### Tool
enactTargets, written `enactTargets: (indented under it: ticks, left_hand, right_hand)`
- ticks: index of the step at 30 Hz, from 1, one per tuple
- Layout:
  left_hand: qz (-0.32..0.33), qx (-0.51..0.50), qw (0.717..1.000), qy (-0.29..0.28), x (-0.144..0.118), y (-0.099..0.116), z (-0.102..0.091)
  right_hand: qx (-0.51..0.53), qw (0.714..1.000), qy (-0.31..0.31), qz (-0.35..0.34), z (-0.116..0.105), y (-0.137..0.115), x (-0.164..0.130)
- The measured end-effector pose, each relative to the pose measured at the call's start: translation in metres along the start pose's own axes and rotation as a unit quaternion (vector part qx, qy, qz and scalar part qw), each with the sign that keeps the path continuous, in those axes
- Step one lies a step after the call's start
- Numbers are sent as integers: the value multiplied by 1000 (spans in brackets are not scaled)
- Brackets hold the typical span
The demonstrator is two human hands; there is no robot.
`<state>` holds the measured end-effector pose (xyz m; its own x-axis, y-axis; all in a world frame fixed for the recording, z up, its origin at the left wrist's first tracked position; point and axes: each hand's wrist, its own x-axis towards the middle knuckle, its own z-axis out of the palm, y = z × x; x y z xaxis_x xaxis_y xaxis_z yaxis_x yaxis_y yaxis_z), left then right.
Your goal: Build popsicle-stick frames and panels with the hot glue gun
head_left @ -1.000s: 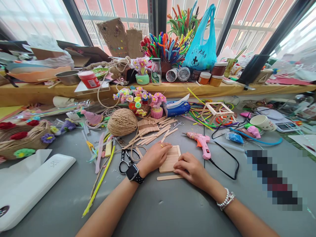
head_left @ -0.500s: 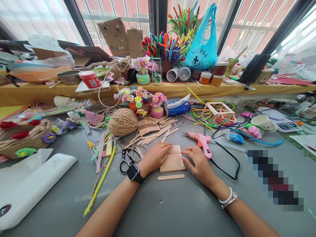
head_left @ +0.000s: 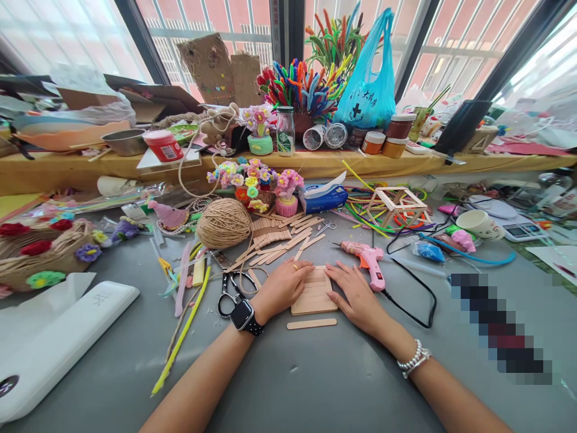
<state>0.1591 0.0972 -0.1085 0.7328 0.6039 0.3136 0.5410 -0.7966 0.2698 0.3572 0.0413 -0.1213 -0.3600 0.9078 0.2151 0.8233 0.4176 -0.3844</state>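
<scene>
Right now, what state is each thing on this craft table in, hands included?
Left hand: flat, pressing the panel's left edge.
Right hand: flat against the panel's right edge.
Panel of glued wooden craft sticks: lying flat between both hands.
Single loose wooden stick: flat, apart from the panel.
Pink hot glue gun: lying down, cord attached.
Black-handled scissors: lying unused.
Ball of brown twine: wound, one strand trailing.

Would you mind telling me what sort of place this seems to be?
Probably a craft workshop or hobby table by a window. Both hands press on a panel of wooden sticks on a grey table, with a pink glue gun, a twine ball and pipe cleaners around.
</scene>
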Motion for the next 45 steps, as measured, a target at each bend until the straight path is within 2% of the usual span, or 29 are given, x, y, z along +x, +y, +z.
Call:
enactTargets:
  ticks: [4, 9, 13, 18, 23, 28, 35, 42, 45]
  left_hand:
    - [-20, 54, 998, 34, 1, -2, -2]
    - [-139, 133, 976, 103, -5, -24, -17]
    - [-186, 188, 959, 103, -11, -38, -27]
    - [-187, 230, 951, 82, -11, -36, -27]
    - [-204, 261, 940, 84, -11, -38, -24]
    - [-194, 274, 938, 90, -12, -40, -24]
    - [-182, 264, 941, 106, -12, -33, -29]
    - [-210, 252, 933, 148, -24, -26, -39]
    - [-165, 190, 953, 166, -27, -19, -38]
  right_hand:
    - [2, 1000, 30, -1, 1, 1, -1]
    - [13, 998, 64, -10, 2, 2, -3]
    - [17, 994, 107, -4, 2, 2, -3]
    - [24, 991, 134, 3, 2, 4, -2]
    - [26, 991, 134, 2, 2, 3, -2]
    - [27, 991, 133, 1, 0, 0, -3]
    - [32, 989, 142, -7, -2, -2, -2]
    - [91, 986, 128, -63, -7, -9, -3]
    - [116, 983, 128, -57, -5, -10, -2]
